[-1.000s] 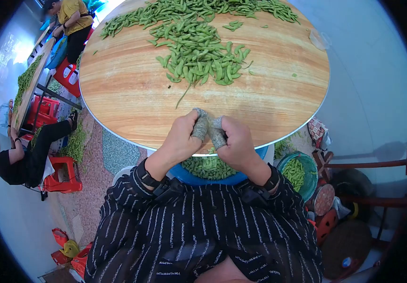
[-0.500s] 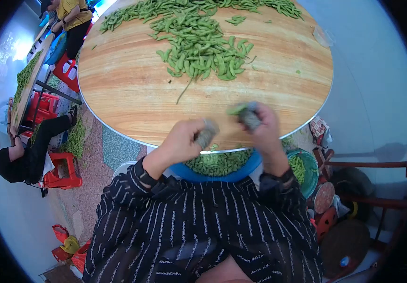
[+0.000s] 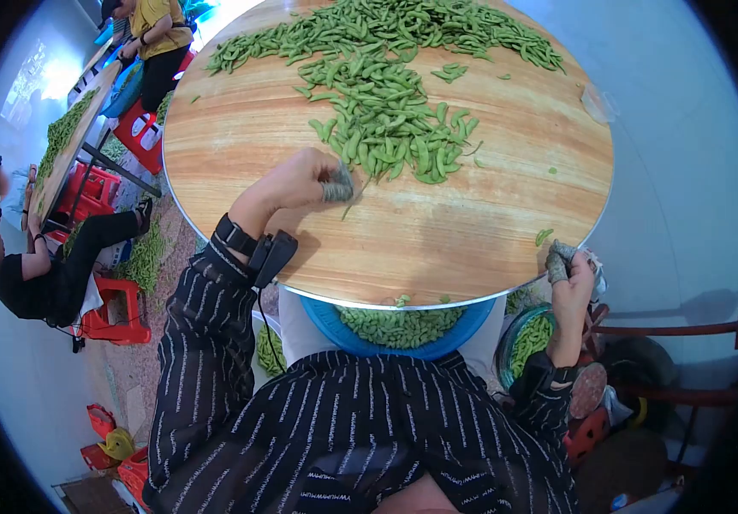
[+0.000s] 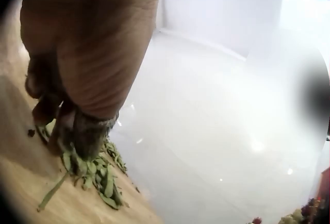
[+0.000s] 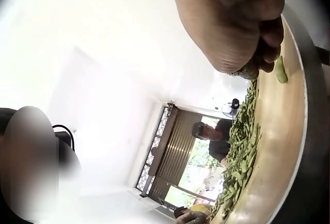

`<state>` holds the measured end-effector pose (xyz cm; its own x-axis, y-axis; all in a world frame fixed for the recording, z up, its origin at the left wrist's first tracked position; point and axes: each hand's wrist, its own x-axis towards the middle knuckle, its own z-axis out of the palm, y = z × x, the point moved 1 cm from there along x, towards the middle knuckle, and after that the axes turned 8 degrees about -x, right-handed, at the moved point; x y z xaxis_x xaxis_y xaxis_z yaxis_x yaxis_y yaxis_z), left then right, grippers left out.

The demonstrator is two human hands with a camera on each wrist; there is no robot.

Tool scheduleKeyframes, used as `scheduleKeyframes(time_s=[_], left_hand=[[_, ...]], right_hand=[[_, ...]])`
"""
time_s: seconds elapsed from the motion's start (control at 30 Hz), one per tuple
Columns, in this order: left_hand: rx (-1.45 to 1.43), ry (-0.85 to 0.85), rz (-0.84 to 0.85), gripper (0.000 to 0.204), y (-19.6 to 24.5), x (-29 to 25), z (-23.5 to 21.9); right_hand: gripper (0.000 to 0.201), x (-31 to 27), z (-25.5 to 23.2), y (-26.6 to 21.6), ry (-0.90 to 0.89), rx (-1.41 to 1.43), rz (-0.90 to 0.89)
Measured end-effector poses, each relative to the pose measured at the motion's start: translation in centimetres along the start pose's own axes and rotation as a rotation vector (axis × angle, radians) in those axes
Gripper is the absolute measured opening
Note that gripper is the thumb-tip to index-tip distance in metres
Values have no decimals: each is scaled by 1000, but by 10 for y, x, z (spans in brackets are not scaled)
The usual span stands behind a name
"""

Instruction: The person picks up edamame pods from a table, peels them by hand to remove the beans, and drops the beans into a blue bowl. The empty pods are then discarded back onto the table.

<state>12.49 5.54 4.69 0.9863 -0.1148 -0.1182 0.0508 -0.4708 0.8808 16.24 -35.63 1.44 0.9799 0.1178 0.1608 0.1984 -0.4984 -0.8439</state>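
Head view: left hand (image 3: 302, 180) and right hand (image 3: 572, 288) are curling fingers, contents unclear; left is seemingly gathering pods (image 3: 390, 141), next needing a light pinch

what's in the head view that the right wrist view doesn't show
Only the head view shows the blue basin of loose green beans below the table edge, and the striped black shirt of the person working.

Only the right wrist view shows the slatted brown shutter beyond the pods.

Both show the right hand at the table rim, the heaped green pods, the wood-grain tabletop and one lone pod near that hand.
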Motion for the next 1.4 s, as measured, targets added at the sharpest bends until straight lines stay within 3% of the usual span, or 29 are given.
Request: scheduleKeyframes(time_s=[0.03,0.07,0.2,0.27,0.3,0.37,0.4,0.47,0.57,0.67,0.9,1.0,1.1,1.17,1.4], left_hand=[[67,-155,-37,15,4,0,1],[54,-202,80,13,8,-1,5],[169,-216,144,11,16,2,-2],[64,-4,56,14,6,13,-16],[64,-5,57,14,-6,22,-23],[119,297,85,13,-32,43,-41],[120,295,88,13,-34,52,-45],[390,554,-5,19,-38,66,-54],[458,432,-130,23,-54,89,-53],[449,317,-136,20,-54,98,-57],[518,411,-64,17,-48,69,-49],[358,292,-60,16,-50,61,-44],[447,320,-58,15,-48,55,-40],[516,263,-173,18,-33,43,-34],[855,256,-170,14,-5,-3,-5]], right_hand=[[22,-1,1,1,2,-6,7],[22,-1,1,1,4,-5,6],[20,0,-3,4,50,39,21],[19,1,-3,4,68,30,11],[17,0,-4,3,92,48,9],[14,1,-5,4,121,66,6],[15,1,-8,7,108,47,34],[16,0,-9,8,96,23,63],[16,-3,-2,3,116,36,33],[21,-7,8,-7,88,98,27],[18,-20,55,-55,-115,224,-74],[19,-23,69,-64,-161,234,-118],[19,-26,75,-68,-204,211,-132],[19,-29,76,-66,-233,235,-103],[19,-34,88,-65,-308,280,-96]])
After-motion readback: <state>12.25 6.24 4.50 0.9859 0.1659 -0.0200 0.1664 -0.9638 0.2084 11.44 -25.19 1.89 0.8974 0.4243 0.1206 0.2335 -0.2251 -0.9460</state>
